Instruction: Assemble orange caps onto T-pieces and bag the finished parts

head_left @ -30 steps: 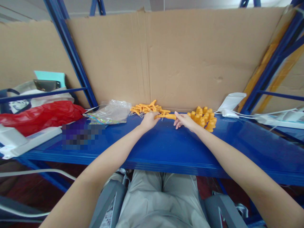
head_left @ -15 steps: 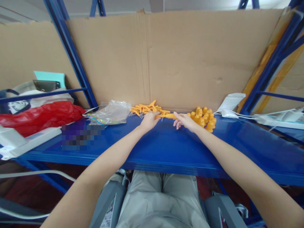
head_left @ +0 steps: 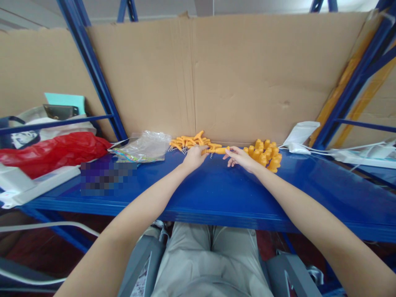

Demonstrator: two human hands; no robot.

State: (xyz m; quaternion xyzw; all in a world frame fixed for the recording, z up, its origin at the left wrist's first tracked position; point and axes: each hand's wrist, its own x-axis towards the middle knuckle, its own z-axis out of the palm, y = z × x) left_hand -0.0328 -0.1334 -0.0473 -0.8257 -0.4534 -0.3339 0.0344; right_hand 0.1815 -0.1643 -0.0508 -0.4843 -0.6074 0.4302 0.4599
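The left hand (head_left: pixel 195 157) was clamped on a handle (head_left: pixel 204 152); the right hand (head_left: pixel 240 158) was at the end of a sleeve (head_left: pixel 220 151), its grip unclear. Both pieces ran level between the hands, near corkscrews (head_left: pixel 188 141) and more sleeves (head_left: pixel 262 157)

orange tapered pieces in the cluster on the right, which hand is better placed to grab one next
Right, most likely: the right hand is close beside the tapered pieces, at the right end of the held orange piece. The left hand grips the left end, farther from the cluster.
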